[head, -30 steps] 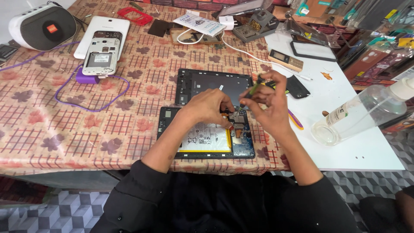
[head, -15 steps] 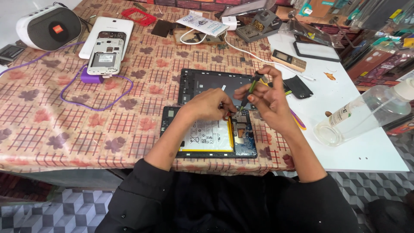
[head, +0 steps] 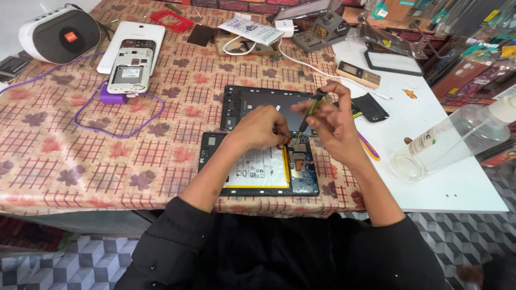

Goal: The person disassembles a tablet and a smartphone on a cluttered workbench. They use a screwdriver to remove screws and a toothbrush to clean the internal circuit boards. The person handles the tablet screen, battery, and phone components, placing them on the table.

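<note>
Opened tablet on a patterned tablecloth

Tablecloth [head: 80, 161] of leaf print covers the bench; grey tiled floor lies below. Under both hands sits the opened tablet [head: 258, 166]. Left hand [head: 260, 129] presses it, fingers curled narrow. Right hand [head: 336, 123] pinches a screwdriver [head: 309, 113]; its tip is hard to make out.

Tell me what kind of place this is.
Probably a small electronics repair bench. An opened tablet lies with its battery and circuit board bare, the right hand holds a screwdriver over it, and a dismantled phone and a soldering-iron stand sit nearby.
</note>
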`<state>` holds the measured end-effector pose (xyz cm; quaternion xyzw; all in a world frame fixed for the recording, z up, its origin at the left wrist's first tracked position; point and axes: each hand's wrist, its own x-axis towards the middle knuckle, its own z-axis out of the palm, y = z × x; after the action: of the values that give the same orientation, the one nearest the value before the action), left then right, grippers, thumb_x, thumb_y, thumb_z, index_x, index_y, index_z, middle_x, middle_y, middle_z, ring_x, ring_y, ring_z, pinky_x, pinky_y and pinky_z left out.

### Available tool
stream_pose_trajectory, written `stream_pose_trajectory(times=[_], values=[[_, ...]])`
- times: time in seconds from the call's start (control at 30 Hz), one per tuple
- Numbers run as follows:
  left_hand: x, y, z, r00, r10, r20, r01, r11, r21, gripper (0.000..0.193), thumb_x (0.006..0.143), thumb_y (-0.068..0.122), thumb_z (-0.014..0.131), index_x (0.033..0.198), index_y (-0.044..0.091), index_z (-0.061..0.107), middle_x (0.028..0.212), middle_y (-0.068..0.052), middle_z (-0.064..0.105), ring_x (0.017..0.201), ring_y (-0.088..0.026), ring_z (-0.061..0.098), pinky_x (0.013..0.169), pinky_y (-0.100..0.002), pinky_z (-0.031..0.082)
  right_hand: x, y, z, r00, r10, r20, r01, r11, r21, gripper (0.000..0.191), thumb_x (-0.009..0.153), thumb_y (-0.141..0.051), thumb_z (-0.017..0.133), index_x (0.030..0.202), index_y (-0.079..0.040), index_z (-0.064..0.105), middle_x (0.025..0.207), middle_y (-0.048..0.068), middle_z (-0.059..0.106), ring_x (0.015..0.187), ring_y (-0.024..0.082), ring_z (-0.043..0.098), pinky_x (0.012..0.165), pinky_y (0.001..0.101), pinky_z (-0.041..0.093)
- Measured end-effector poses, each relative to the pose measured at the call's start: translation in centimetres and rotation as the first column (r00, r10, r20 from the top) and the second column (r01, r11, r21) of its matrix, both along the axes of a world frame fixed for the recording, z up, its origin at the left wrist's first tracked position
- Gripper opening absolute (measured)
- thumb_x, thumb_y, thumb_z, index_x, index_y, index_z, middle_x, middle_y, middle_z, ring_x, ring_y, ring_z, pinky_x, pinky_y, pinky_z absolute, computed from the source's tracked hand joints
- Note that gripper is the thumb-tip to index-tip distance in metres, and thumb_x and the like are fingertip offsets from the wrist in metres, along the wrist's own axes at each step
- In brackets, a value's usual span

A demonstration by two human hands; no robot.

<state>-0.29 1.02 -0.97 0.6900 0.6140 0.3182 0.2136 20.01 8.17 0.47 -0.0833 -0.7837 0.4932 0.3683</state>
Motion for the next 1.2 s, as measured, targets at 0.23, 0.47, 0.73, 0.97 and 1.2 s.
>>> stream_pose_trajectory(times=[0.23,0.47,0.73,0.97,1.2], values=[[0.1,0.1,-0.2,0.999,0.014,-0.039,-0.012,1.000,0.028,0.009,0.072,0.010,0.080,0.081,0.012,0.083,0.080,-0.005,0.079,0.077,-0.018,0.077,0.075,-0.033,0.059,0.1,0.3,-0.4,0.982,-0.190,-0.011,0.188,0.957,0.220,0.061,0.096,0.000,0.074,0.130,-0.010,0.025,0.104,0.018,0.069,0.096,0.021,0.073,0.088,0.0307,0.061],[0.2,-0.2,0.2,0.993,0.032,-0.115,-0.031,0.999,0.009,0.009,0.073,0.014,0.080,0.080,0.016,0.083,0.081,-0.002,0.079,0.080,-0.019,0.077,0.076,-0.036,0.059,0.0,0.5,-0.7,0.955,-0.296,0.011,0.273,0.892,0.360,0.060,0.097,-0.001,0.073,0.133,-0.008,0.026,0.099,0.016,0.072,0.091,0.020,0.076,0.079,0.0314,0.062],[0.3,-0.4,0.6,0.990,0.057,-0.131,-0.059,0.998,-0.013,0.009,0.072,0.017,0.083,0.080,0.017,0.083,0.081,-0.001,0.079,0.081,-0.018,0.076,0.076,-0.036,0.059,-0.9,-0.4,-0.5,0.927,-0.374,0.017,0.335,0.849,0.408,0.067,0.090,-0.001,0.079,0.130,-0.006,0.026,0.094,0.015,0.069,0.092,0.022,0.075,0.083,0.0318,0.061],[0.1,-0.2,0.4,0.996,0.037,-0.078,-0.038,0.999,-0.008,0.012,0.070,0.019,0.087,0.081,0.015,0.083,0.078,-0.002,0.079,0.077,-0.016,0.076,0.075,-0.034,0.058,0.1,-0.1,-0.4,0.901,-0.392,0.186,0.368,0.918,0.150,0.069,0.087,-0.002,0.076,0.130,-0.011,0.023,0.100,0.021,0.072,0.099,0.024,0.077,0.090,0.0326,0.061],[0.2,-0.3,0.3,0.995,0.060,-0.081,-0.062,0.998,-0.020,0.014,0.070,0.018,0.087,0.081,0.012,0.080,0.079,-0.002,0.079,0.077,-0.016,0.076,0.073,-0.034,0.059,0.6,0.8,-0.6,0.992,-0.119,0.046,0.112,0.985,0.133,0.061,0.096,0.012,0.059,0.134,-0.016,0.020,0.108,0.022,0.074,0.105,0.024,0.077,0.095,0.0317,0.064]])
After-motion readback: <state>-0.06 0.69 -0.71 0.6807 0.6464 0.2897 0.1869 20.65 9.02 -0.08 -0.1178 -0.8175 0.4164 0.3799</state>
